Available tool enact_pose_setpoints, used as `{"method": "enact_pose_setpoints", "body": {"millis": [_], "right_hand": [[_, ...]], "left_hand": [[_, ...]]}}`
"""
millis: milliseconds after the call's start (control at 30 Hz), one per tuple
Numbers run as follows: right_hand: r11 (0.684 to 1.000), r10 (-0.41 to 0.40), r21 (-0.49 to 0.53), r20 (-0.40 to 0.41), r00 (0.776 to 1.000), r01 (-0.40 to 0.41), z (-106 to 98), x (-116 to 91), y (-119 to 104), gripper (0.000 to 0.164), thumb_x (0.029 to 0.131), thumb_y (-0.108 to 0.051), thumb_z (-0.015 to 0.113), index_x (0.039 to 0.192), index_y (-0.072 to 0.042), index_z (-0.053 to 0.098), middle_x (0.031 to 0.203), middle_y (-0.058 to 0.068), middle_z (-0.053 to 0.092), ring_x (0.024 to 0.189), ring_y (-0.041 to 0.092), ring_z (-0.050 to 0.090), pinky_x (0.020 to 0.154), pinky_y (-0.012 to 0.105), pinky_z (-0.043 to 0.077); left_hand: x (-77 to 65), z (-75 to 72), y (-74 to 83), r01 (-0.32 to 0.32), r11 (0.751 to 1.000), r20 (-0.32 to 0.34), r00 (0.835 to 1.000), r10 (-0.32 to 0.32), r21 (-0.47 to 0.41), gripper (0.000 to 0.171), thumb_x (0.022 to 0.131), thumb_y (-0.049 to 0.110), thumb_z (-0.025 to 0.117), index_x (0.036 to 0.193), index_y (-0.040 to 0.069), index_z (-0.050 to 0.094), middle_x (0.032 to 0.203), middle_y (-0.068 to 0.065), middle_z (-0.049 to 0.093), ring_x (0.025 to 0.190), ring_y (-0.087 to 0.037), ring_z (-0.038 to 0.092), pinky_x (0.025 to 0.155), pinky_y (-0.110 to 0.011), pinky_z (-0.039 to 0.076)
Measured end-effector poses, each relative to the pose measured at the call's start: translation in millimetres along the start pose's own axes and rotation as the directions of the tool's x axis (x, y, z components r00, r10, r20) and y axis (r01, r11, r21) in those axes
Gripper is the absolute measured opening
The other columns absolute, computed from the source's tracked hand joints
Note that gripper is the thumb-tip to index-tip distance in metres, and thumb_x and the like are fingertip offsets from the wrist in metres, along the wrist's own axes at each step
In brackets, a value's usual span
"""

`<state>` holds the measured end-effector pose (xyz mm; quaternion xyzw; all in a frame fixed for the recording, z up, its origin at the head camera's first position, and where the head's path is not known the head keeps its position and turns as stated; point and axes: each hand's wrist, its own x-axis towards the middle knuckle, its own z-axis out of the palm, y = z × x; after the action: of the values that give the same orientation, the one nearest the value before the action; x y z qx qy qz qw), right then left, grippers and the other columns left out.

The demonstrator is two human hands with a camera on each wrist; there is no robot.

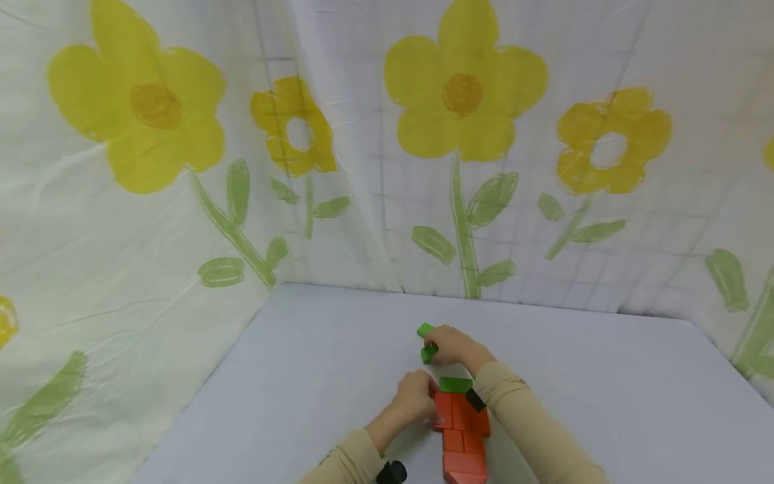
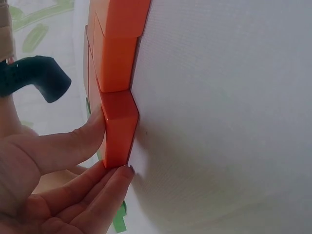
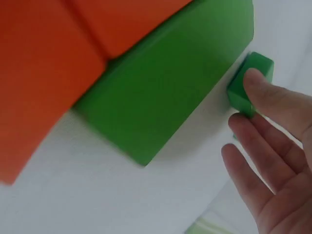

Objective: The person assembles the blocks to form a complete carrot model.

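Orange-red blocks (image 1: 464, 462) lie edge to edge on the white table in a long shape, narrow toward me and wider at the far end. My left hand (image 1: 416, 396) pinches the far left orange block (image 2: 121, 131), thumb on its top and fingertips at its end. A long green block (image 1: 456, 385) lies across the far end of the orange ones. Beyond it, my right hand (image 1: 456, 346) holds a small green block (image 3: 240, 93) between thumb and fingers. Another green block (image 1: 425, 329) lies just past those fingers, partly hidden by them.
The white table (image 1: 314, 356) stretches out on both sides of the blocks. A white cloth (image 1: 351, 222) with yellow flowers hangs behind and to the left of it. A dark wrist camera (image 1: 476, 400) on my right arm covers part of the orange shape.
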<state>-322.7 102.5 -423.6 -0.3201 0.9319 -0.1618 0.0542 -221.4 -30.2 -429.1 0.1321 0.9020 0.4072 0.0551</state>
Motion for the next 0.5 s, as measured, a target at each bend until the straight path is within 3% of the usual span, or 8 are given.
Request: {"method": "enact_pose_setpoints", "body": {"millis": [233, 500], "right_hand": [[0.99, -0.03, 0.141, 0.02, 0.999, 0.027, -4.3, -11.2, 15.1, 0.025, 0.074, 0.004, 0.078, 0.097, 0.003, 0.07, 0.089, 0.007, 0.067, 0.08, 0.018, 0.063, 0.072, 0.027, 0.051], [0.973, -0.045, 0.23, 0.08, 0.996, 0.025, -5.1, -19.6, 17.4, 0.026, 0.075, 0.007, 0.077, 0.1, 0.004, 0.071, 0.094, 0.009, 0.069, 0.083, 0.02, 0.066, 0.072, 0.027, 0.054]], "left_hand": [[0.9, -1.9, -1.4, -0.013, 1.0, 0.008, 1.0, 0.012, 0.023, 0.034, 0.057, -0.005, 0.087, 0.087, -0.01, 0.069, 0.068, -0.006, 0.06, 0.064, -0.017, 0.052, 0.058, -0.028, 0.046], [0.7, -1.8, 1.1, 0.017, 1.0, 0.024, 1.0, -0.017, 0.004, 0.033, 0.059, -0.007, 0.086, 0.087, -0.011, 0.068, 0.068, -0.006, 0.059, 0.064, -0.017, 0.051, 0.057, -0.029, 0.047]]}}
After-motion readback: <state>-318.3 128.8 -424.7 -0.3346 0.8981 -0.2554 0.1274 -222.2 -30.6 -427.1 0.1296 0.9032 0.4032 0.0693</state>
